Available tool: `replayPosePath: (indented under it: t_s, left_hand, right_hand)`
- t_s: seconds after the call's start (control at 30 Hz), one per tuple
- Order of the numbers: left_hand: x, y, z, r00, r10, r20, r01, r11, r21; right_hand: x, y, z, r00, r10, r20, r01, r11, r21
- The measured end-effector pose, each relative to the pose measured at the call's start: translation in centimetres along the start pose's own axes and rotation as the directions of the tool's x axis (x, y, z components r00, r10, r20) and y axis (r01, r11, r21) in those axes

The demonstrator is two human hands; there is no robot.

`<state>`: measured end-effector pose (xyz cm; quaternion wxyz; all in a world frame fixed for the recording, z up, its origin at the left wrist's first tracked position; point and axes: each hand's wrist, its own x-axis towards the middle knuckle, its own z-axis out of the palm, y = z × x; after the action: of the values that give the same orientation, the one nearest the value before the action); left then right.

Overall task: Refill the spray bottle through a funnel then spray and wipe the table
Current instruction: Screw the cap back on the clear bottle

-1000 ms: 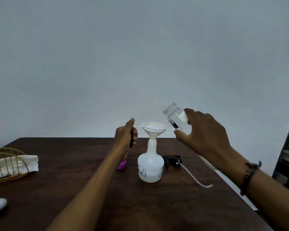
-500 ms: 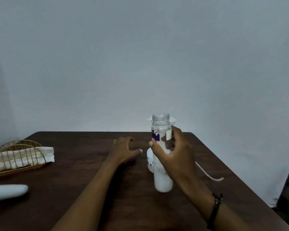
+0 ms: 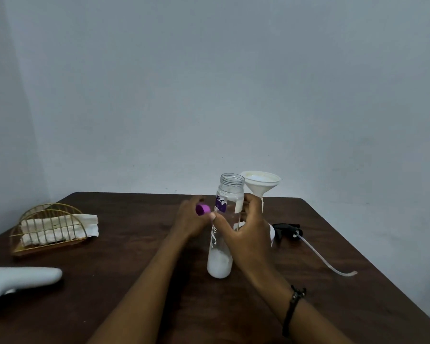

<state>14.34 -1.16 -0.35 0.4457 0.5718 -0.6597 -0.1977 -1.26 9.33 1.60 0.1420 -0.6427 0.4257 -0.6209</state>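
A clear refill bottle [image 3: 227, 194] with a purple label and a little white liquid at the bottom stands upright on the dark wooden table [image 3: 124, 289]. My right hand [image 3: 243, 232] grips it round the middle. My left hand [image 3: 191, 219] holds the purple cap [image 3: 202, 209] just left of the bottle's neck. Behind the bottle stands the white funnel [image 3: 260, 182] in the spray bottle [image 3: 271, 234], which my right hand mostly hides. The black spray head [image 3: 287, 229] with its long tube [image 3: 325, 261] lies on the table to the right.
A gold wire holder with white napkins [image 3: 52, 227] sits at the left. A white curved object [image 3: 20, 279] lies at the near left edge. The table's right edge runs close to the tube, and a grey wall stands behind.
The refill bottle went from tilted beside the funnel to upright on the table. My left hand picked up the purple cap and raised it beside the bottle's neck. The view shifted left.
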Motion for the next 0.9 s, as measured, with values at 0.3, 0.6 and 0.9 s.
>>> replayPosePath:
  t_s: [0.3,0.6,0.9]
  left_hand:
    - [-2.6,7.9,-4.0,0.972,-0.048,-0.229,-0.159,0.578,-0.800]
    - [-5.5,10.0,-3.9,0.935,0.261,-0.239,-0.354,0.700,-0.620]
    - [-5.4,9.2,-4.9,0.910,0.392,-0.138,-0.399,0.731,-0.554]
  right_hand:
    - [-0.8,0.5,1.5,0.998,0.011,0.059,-0.010,1.000,-0.018]
    - [-0.9,0.7,1.6,0.997,0.020,0.072,-0.021,1.000,0.007]
    - [-0.8,0.7,1.5,0.996,0.039,0.081,-0.041,0.999,0.023]
